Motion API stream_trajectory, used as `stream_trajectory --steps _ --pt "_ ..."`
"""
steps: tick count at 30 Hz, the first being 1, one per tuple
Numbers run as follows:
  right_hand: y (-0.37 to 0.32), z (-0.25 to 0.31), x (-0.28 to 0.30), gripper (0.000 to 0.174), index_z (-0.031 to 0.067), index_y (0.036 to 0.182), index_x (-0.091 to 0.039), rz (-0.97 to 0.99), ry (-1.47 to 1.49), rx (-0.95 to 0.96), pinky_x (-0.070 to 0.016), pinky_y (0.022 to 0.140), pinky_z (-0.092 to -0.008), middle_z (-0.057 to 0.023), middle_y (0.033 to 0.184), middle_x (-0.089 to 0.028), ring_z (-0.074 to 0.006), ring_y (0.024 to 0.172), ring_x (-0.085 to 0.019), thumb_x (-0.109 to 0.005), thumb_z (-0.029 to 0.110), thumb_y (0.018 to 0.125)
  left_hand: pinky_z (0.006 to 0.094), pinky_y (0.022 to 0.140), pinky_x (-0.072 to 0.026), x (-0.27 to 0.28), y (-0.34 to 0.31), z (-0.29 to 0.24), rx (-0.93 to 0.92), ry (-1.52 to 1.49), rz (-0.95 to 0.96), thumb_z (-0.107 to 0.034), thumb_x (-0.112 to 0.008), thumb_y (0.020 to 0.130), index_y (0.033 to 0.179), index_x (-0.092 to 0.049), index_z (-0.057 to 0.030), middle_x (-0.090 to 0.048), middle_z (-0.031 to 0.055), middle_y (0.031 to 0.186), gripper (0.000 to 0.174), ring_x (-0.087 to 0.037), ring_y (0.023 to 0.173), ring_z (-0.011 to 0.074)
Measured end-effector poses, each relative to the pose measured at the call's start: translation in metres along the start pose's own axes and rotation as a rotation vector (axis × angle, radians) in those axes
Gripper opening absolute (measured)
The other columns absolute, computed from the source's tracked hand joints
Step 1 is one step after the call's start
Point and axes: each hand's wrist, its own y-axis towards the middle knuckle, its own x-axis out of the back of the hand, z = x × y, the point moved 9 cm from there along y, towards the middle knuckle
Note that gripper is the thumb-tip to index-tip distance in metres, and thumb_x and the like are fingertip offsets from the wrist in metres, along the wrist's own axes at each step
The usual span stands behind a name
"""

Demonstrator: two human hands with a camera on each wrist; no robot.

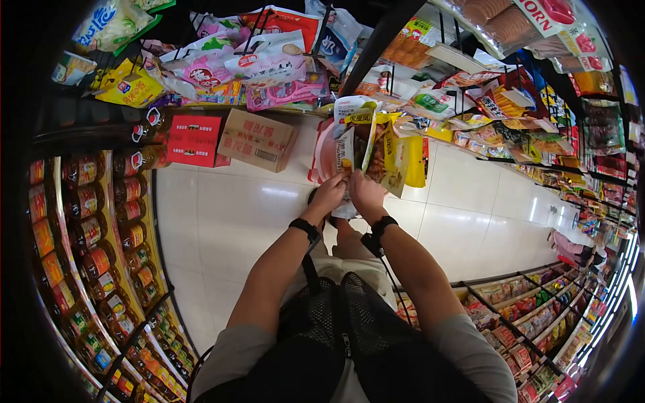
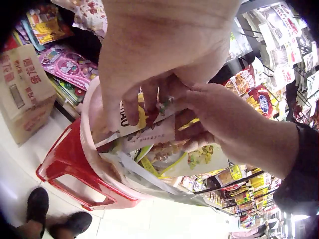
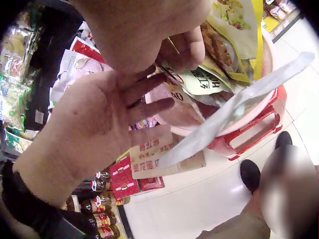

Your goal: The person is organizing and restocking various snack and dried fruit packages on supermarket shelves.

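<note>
A pink tub (image 2: 89, 112) on a red base (image 2: 75, 164) is filled with food packets, among them a yellow-edged packet (image 1: 413, 161). My left hand (image 1: 329, 195) is over the tub's near side; its fingers (image 3: 152, 107) are spread and loosely bent, close against the packets. Beside it, my right hand (image 1: 368, 195) has its fingers bent and pinches the edge of a pale printed packet (image 2: 154, 135). The hands meet above the tub, and their thumbs are partly hidden. A pale plastic strip (image 3: 214, 122) crosses in front of the tub in the right wrist view.
A cardboard box (image 1: 255, 140) and a red box (image 1: 193, 140) stand left of the tub. Hanging snack bags (image 1: 269, 64) line the rack ahead. Bottle shelves (image 1: 101, 248) stand at left, packet shelves (image 1: 531, 316) at lower right. A person (image 1: 571, 247) is far right.
</note>
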Motion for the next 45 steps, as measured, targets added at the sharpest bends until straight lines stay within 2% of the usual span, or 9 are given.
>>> stream_trajectory --steps 7,12,15,23,25,27,33,38,45 --pt "-0.008 0.041 0.083 0.017 0.0028 0.086 -0.051 -0.221 0.33 0.135 -0.0482 0.059 -0.0523 -0.0216 0.074 -0.065 -0.0435 0.069 -0.064 -0.055 0.017 0.095 0.0277 0.088 -0.049 0.053 -0.029 -0.003 -0.015 -0.092 -0.252 -0.006 -0.054 0.095 0.127 -0.058 -0.0015 -0.068 0.0087 0.107 0.033 -0.064 0.097 0.0153" --pt "-0.043 0.063 0.157 0.018 -0.0001 0.091 -0.056 -0.028 0.826 0.176 -0.0438 0.062 -0.0321 -0.0112 0.07 -0.052 -0.0167 0.065 -0.048 -0.057 0.017 0.097 0.0289 0.091 -0.0477 0.09 -0.048 -0.024 0.086 -0.105 -0.229 -0.006 -0.06 0.092 0.136 -0.05 -0.0049 -0.06 0.0072 0.126 0.045 -0.061 0.104 0.0171" --pt "-0.073 0.068 0.199 0.015 -0.0009 0.095 -0.058 0.056 0.871 0.221 -0.0437 0.064 -0.0302 -0.0061 0.073 -0.052 -0.0123 0.069 -0.049 -0.057 0.014 0.097 0.0326 0.094 -0.047 0.101 -0.074 -0.077 0.086 -0.162 -0.209 -0.003 -0.062 0.089 0.139 -0.047 -0.006 -0.055 0.0078 0.134 0.052 -0.057 0.111 0.0184" --pt "-0.162 0.075 0.285 0.017 -0.0054 0.1 -0.065 0.237 0.967 0.287 -0.0451 0.069 -0.0259 -0.0029 0.08 -0.064 -0.0075 0.076 -0.055 -0.056 0.007 0.094 0.0385 0.104 -0.0444 0.062 -0.187 -0.227 -0.354 -0.208 0.421 -0.003 -0.064 0.091 0.138 -0.046 0.0017 -0.057 0.0087 0.134 0.051 -0.053 0.125 0.0202" --pt "-0.177 0.073 0.291 0.018 -0.0055 0.103 -0.065 0.257 1.116 0.26 -0.0444 0.078 -0.0252 -0.0011 0.093 -0.065 -0.0075 0.088 -0.055 -0.055 0.006 0.094 0.0356 0.099 -0.0486 0.042 -0.213 -0.24 -0.215 -0.337 0.556 -0.009 -0.065 0.095 0.137 -0.049 0.0007 -0.06 0.0067 0.13 0.046 -0.057 0.117 0.0173" --pt "-0.185 0.06 0.279 0.013 -0.0019 0.098 -0.065 0.278 1.337 0.235 -0.0429 0.08 -0.025 0.0009 0.091 -0.062 -0.0072 0.088 -0.053 -0.056 0.006 0.094 0.0323 0.092 -0.0528 0.037 -0.23 -0.267 -0.396 -0.214 0.463 -0.013 -0.066 0.096 0.134 -0.053 -0.0008 -0.062 0.0052 0.124 0.042 -0.061 0.107 0.0134" --pt "-0.187 0.049 0.26 0.016 0.0078 0.088 -0.053 0.083 1.576 0.278 -0.0443 0.077 -0.0266 -0.0005 0.091 -0.061 -0.0086 0.084 -0.054 -0.062 0.019 0.096 0.0329 0.1 -0.0469 0.03 -0.247 -0.262 -0.025 -0.293 0.316 -0.017 -0.064 0.098 0.131 -0.057 -0.0021 -0.063 0.0058 0.125 0.038 -0.059 0.112 0.0143" --pt "-0.204 0.09 0.254 0.045 0.0011 0.138 -0.047 0.244 1.383 0.498 -0.0467 0.093 -0.029 -0.0033 0.124 -0.06 -0.0106 0.11 -0.057 -0.062 0.009 0.097 0.0359 0.1 -0.0482 0.056 -0.252 -0.278 -0.29 -0.502 0.176 -0.013 -0.062 0.098 0.133 -0.054 0.0004 -0.064 0.0077 0.125 0.038 -0.061 0.114 0.0169" --pt "-0.163 0.129 0.225 0.042 0.0005 0.138 -0.047 0.255 1.297 0.361 -0.0453 0.094 -0.0266 -0.0016 0.123 -0.06 -0.0091 0.11 -0.055 -0.059 0.01 0.099 0.0338 0.098 -0.0503 0.11 -0.236 -0.286 -0.318 -0.795 0.097 -0.016 -0.06 0.1 0.134 -0.051 -0.0002 -0.063 0.0079 0.126 0.039 -0.061 0.114 0.0159"
